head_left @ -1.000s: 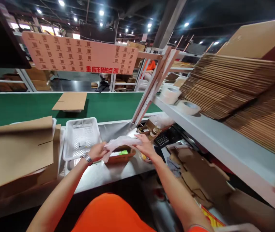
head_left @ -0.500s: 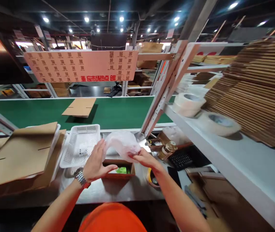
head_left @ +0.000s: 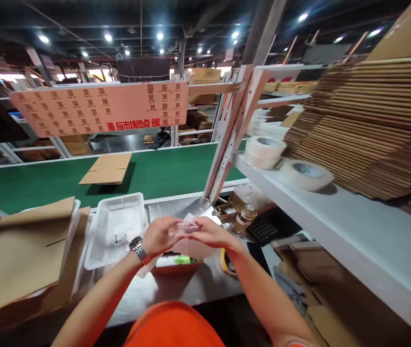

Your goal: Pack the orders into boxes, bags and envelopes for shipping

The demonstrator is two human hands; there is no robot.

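Note:
Both hands meet over the steel bench and pinch a thin clear plastic bag [head_left: 188,226] between them. My left hand [head_left: 160,234], with a metal watch on its wrist, grips the bag's left side. My right hand [head_left: 207,232] grips its right side, fingers closed on the film. The bag hangs crumpled just above a small open cardboard box [head_left: 176,263] that holds something green. A white perforated plastic basket [head_left: 115,229] sits to the left of my hands with a small item in it.
Flat cardboard sheets [head_left: 24,250] lie at the left. A green conveyor [head_left: 162,171] carries a flat carton [head_left: 107,168]. Tape rolls [head_left: 265,150] and stacked flattened cartons [head_left: 364,130] fill the right shelf. A jar [head_left: 243,218] and keyboard [head_left: 265,230] sit behind a tape roll [head_left: 225,262].
The bag was puffed open between my hands half a second ago; now my hands have come together and gathered it into a small crumpled bunch over the box.

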